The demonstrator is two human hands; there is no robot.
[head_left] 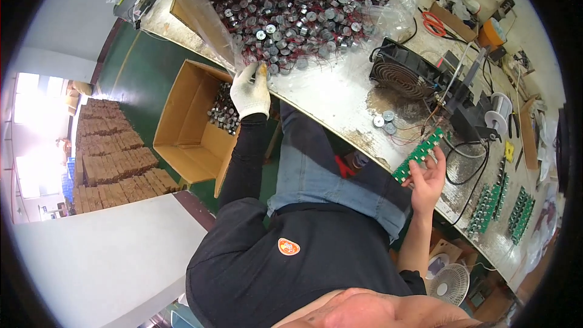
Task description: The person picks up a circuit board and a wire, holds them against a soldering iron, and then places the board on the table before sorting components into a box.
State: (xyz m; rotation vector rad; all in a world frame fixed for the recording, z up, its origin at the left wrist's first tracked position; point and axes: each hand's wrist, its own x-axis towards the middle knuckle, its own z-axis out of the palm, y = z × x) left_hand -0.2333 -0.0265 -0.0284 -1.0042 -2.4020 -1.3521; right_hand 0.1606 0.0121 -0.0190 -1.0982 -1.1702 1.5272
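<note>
My right hand [426, 179], bare, holds a long green circuit board [419, 155] between thumb and fingers, over the bench's near edge. My left hand [251, 94] wears a white glove. Its fingers are curled together at the near edge of a big pile of small round silver parts with red wires [297, 9]; whatever they grip is hidden. The pile lies on clear plastic sheeting [209, 9]. Beyond the board, a few loose round silver parts [384, 123] sit on the bench.
A black fan [402, 76] and a white spool [497, 113] stand on the bench [346, 100]. Red-handled scissors [433, 24] lie farther back. More green boards [521, 214] rest at right. An open carton [182, 127] holding silver parts is below my left arm.
</note>
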